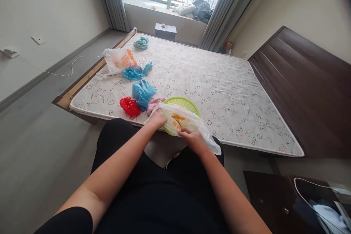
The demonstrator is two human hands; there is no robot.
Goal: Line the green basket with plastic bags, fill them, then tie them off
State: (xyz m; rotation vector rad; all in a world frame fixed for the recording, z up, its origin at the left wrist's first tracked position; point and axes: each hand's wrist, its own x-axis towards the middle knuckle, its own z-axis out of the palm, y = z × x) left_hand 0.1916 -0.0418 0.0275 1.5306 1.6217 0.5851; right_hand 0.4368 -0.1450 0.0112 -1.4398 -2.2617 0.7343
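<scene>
A white plastic bag with orange print [186,120] lies across a green plastic basket [184,102] at the near edge of the mattress [225,87]. My left hand [158,119] grips the bag's left end with closed fingers. My right hand [193,139] pinches the bag's near edge. A pink bag [154,103] lies just beyond my left hand, touching the basket. A blue bag [143,93] and a red bag [129,106] lie to the left of it.
Farther left on the mattress lie another blue bag [135,72], a white and orange bag [119,59] and a teal bundle [141,42]. A dark headboard [304,84] stands at the right. A dark table [290,201] is at lower right. The window sill [164,7] holds clutter.
</scene>
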